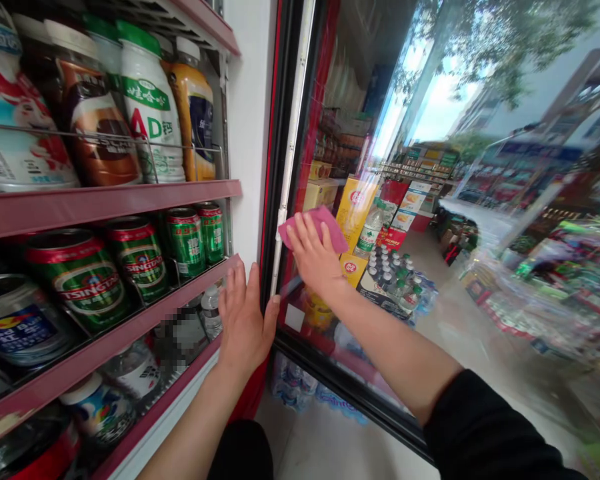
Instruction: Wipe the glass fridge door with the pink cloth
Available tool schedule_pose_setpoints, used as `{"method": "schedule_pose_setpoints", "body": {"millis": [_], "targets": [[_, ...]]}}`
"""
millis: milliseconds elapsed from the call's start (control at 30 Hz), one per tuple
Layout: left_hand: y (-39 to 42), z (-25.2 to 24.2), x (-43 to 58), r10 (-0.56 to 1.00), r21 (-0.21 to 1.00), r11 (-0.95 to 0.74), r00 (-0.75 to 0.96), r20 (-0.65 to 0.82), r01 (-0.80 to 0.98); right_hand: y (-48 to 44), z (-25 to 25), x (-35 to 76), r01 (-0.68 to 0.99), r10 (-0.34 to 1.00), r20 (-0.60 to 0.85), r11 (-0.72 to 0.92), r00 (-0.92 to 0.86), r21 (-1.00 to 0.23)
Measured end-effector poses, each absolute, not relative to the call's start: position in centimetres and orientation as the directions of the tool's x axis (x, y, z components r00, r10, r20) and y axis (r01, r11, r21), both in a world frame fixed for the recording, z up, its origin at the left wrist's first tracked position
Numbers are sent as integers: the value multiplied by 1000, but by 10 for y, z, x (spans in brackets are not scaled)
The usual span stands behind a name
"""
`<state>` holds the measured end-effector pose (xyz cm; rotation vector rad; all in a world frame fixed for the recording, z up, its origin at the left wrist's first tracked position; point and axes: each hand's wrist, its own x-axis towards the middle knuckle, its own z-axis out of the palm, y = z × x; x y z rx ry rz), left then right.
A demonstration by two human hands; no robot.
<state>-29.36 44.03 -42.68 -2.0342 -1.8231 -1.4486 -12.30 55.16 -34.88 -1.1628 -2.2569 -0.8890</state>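
A pink cloth lies flat against the glass door of a drinks cooler, near the door's hinge-side edge strip. My right hand presses on the cloth with its fingers stretched out over it. Beside the end of a pink shelf edge, my left hand is raised with fingers and thumb apart, holding nothing. Its fingertips are close to the white cooler frame; whether they touch it is unclear.
Green and red cans stand on the middle shelf, with bottles above and more bottles below. Through the glass show yellow boxes and packed bottles. Wrapped water bottles sit on the floor behind the door's lower edge.
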Motion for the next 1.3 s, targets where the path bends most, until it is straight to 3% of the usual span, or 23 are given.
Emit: {"method": "schedule_pose_setpoints", "body": {"millis": [167,367,533,700,933,1300], "targets": [[437,-433,-287,768,511,-302,-112,630,805,552,-412,-121,762,585,491,542,-645,356],[430,-436,-260,781,502,-314,-82,619,806,534,-421,-85,653,593,291,596,-751,468],[418,-442,-226,788,507,-360,-36,615,783,498,-440,-30,613,598,191,659,-778,435],[404,-457,-187,802,508,-410,34,597,758,459,-459,37,633,597,220,684,-771,364],[388,-472,-127,775,486,-508,131,619,711,387,-462,155,585,562,283,482,-777,652],[390,-477,-97,756,492,-563,172,632,664,280,-429,295,666,674,341,304,-656,681]]}}
